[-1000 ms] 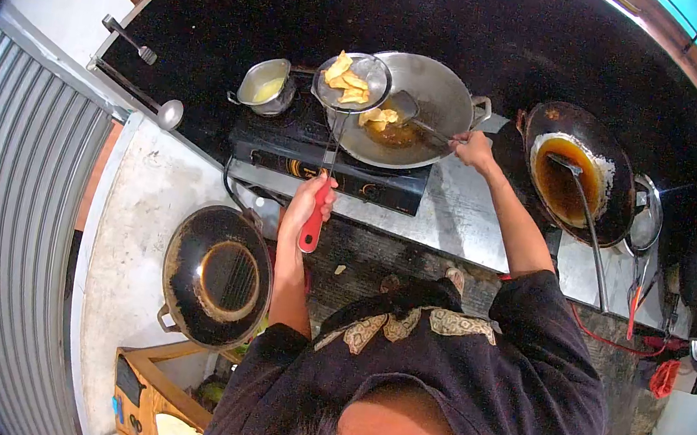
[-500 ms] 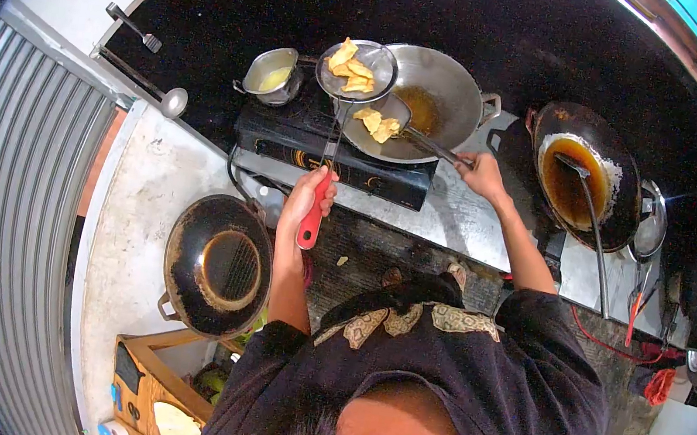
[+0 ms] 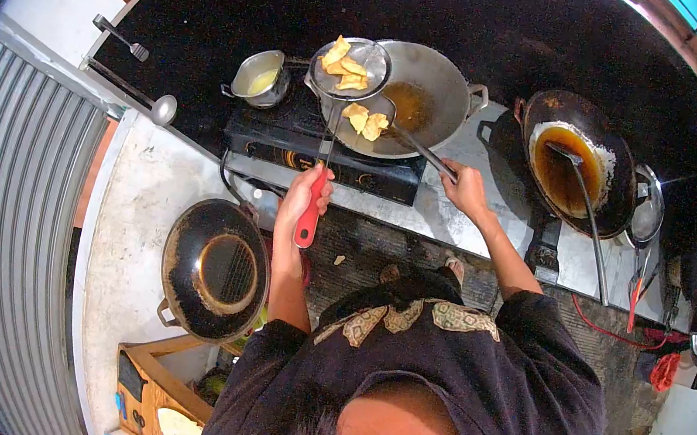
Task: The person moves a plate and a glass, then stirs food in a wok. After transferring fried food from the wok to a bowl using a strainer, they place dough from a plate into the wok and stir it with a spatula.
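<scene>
Head view, looking down over a steel-topped counter (image 3: pixel 445 217). Gripping, with the left hand (image 3: pixel 295 203), the red handle of a round metal-mesh strainer (image 3: pixel 376 64); pressed snugly around it with fingers and thumb, leaving the handle's lower end poking out below the fist. Holding the strainer over the left edge of a wide grey metal wok (image 3: pixel 452 99), with several golden, irregular food pieces (image 3: pixel 346 69) lying in the mesh. Clasping, with the right hand (image 3: pixel 466 191), the end of the long handle of a dark metal turner (image 3: pixel 424 153), closed firmly about it. Bearing more golden chunks (image 3: pixel 364 122) on the turner's blade, just beside the strainer's near rim and above the wok's near-left side. Cannot tell about contact between blade and rim. Seeing brown liquid (image 3: pixel 413 107) in the bottom of the wok, and beneath the wok a black gas stove (image 3: pixel 371 177). Seeing also, left of the wok, a small silver pot (image 3: pixel 269 96) with pale yellow contents; to the right, a blackened wok (image 3: pixel 552 108) of darker brown liquid, with a long steel utensil (image 3: pixel 590 201) leaning in it; and nearer, past the left forearm, a large black pan (image 3: pixel 185 253) on a white worktop (image 3: pixel 134 207).
</scene>
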The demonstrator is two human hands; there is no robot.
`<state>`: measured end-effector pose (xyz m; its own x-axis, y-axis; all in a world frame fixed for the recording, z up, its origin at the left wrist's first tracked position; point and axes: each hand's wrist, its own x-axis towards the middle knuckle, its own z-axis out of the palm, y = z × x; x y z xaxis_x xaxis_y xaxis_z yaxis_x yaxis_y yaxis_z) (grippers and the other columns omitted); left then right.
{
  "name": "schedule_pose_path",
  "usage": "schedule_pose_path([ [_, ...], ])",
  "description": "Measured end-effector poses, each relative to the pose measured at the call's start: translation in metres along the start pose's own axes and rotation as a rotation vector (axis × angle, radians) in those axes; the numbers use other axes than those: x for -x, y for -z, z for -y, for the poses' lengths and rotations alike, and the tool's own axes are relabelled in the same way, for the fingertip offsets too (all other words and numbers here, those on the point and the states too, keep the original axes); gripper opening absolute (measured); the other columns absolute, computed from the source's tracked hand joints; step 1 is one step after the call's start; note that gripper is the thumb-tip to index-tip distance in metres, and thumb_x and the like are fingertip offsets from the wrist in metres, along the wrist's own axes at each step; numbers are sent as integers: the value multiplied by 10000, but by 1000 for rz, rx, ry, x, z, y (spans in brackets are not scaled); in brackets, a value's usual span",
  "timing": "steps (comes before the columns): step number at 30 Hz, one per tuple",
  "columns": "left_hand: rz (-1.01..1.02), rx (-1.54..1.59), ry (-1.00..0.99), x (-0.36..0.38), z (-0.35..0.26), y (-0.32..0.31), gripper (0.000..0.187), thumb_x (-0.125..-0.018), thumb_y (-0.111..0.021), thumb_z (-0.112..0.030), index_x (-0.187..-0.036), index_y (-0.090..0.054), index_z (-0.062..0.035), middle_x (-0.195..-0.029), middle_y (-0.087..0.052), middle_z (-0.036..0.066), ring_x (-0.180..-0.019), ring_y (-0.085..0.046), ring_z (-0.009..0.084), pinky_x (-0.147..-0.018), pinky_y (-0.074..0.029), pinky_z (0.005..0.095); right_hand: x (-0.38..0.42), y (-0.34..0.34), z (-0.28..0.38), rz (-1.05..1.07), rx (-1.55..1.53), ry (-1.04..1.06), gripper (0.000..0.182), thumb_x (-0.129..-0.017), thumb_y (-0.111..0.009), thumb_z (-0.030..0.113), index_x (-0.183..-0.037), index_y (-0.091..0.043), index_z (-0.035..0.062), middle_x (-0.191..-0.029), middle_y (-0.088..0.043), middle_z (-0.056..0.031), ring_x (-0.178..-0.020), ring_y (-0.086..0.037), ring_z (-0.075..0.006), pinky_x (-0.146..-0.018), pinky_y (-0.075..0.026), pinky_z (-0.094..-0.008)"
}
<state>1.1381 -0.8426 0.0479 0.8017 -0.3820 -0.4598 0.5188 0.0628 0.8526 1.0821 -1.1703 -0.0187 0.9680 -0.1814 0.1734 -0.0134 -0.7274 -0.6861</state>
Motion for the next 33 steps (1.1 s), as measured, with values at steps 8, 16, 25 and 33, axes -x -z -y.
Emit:
schedule_pose_path([
  [8, -2, 14, 0, -2, 4, 1, 353, -939, -433, -418, -974, -512, -76, -612, -452, -31, -433, -385, 61, -401, -319, 226, 8, -1, 8, 10, 12, 7, 289, -795, -615, 150, -1047, -631, 9, -763, -611, -257, -707, -616, -395, -639, -473, -437],
  [16, -19, 3, 10, -1, 0, 1, 374, -950, -415, -413, -965, -502, -49, -621, -460, -7, -445, -405, 74, -405, -351, 239, 7, -6, 5, 0, 62, 67, 290, -802, -600, 140, -1061, -619, 10, -774, -609, -260, -716, -603, -416, -648, -476, -454],
  [25, 9, 18, 17, -6, 1, 6, 377, -949, -411, -414, -969, -497, -48, -626, -458, -13, -448, -402, 71, -405, -348, 238, 6, -6, 9, -8, 98, 95, 314, -808, -596, 159, -1104, -603, 54, -692, -603, -241, -656, -598, -405, -635, -479, -481],
  [33, 0, 19, 5, -7, -3, 5, 351, -952, -414, -390, -965, -500, -50, -618, -450, -11, -448, -401, 73, -401, -343, 241, 5, -3, 14, 0, 77, 117, 299, -809, -586, 140, -1083, -607, 24, -771, -619, -238, -700, -597, -413, -646, -470, -468],
])
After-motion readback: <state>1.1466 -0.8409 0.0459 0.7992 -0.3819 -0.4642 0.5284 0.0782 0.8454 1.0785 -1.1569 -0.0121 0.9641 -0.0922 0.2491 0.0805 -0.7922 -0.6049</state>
